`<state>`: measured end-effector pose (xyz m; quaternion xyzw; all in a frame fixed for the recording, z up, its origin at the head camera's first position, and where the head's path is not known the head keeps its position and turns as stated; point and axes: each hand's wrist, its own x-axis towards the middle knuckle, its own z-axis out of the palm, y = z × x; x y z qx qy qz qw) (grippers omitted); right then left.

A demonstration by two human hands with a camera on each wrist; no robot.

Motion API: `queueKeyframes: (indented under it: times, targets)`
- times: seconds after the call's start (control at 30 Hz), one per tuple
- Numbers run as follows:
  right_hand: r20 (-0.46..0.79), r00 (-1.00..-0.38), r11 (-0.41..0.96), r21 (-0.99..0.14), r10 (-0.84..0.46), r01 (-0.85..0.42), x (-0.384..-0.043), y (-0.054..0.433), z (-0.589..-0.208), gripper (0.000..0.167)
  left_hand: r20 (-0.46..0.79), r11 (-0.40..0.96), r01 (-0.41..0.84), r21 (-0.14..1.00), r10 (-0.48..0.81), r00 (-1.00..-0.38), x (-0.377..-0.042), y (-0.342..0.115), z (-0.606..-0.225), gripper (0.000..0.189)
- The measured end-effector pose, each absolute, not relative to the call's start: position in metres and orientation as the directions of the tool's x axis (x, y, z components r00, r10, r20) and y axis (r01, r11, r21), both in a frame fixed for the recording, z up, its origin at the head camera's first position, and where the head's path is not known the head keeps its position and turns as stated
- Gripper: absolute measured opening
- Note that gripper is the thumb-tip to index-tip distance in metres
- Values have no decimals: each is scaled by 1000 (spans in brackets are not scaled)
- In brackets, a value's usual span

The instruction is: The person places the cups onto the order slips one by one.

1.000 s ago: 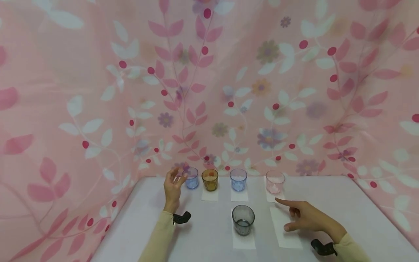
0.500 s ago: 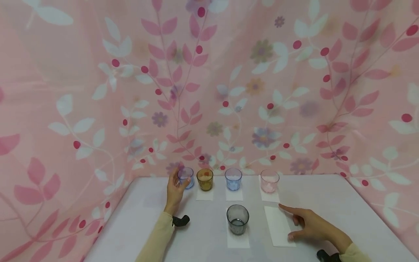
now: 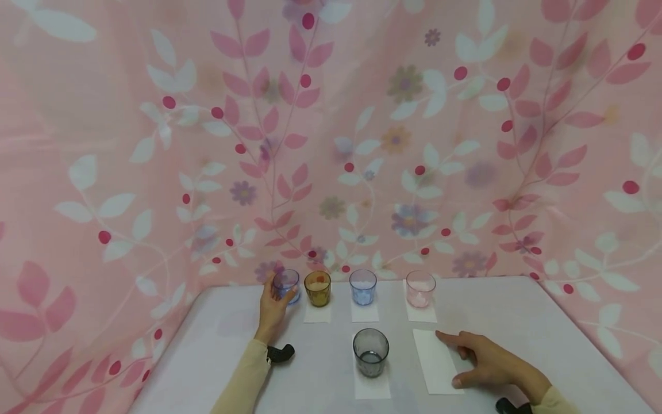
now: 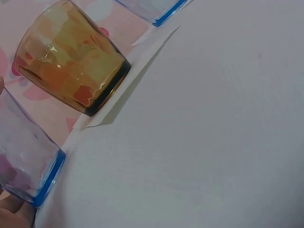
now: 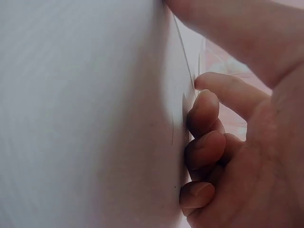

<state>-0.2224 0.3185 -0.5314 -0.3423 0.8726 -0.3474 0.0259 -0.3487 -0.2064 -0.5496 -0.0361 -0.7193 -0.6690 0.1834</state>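
Note:
At the far left of the table, my left hand holds a clear blue glass, thumb at its near side and fingers around the back. The left wrist view catches this blue glass at its left edge, its thick blue base near the tabletop. My right hand is over a white paper slip at the front right. Its straight index finger and its thumb touch the slip, while the other fingers are curled, as the right wrist view shows with the curled fingers against the white surface.
Right of the held glass stand an amber glass, a second blue glass and a pink glass, each on a paper slip. A grey glass stands on another slip nearer the front. A pink floral curtain hangs behind the table.
My left hand has closed around the blue glass, which it was beside a second ago. My right hand has come down from above the slip onto it. The head view has turned slightly.

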Motion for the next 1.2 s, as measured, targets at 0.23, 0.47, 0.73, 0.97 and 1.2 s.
queueKeyframes:
  times: [0.23, 0.47, 0.73, 0.97, 1.2]
  targets:
    - [165, -775, 535, -637, -610, -556, -221, 316, -532, 88, 287, 106, 270, 957, -210, -935, -337, -204, -532, 79]
    - [201, -762, 541, -596, -615, -593, -220, 315, -535, 89, 266, 130, 241, 962, -234, -935, -347, -210, -541, 77]
    - [171, -778, 565, -596, -605, -571, -220, 315, -532, 93, 282, 68, 274, 959, -244, -928, -342, -219, -514, 81]
    - [172, -777, 563, -597, -605, -571, -217, 316, -531, 93, 396, -33, 406, 913, -160, -904, -319, -193, -466, 68]
    - [173, -776, 569, -587, -607, -576, -220, 317, -532, 92, 507, -105, 501, 859, 30, -862, -288, -148, -437, 66]
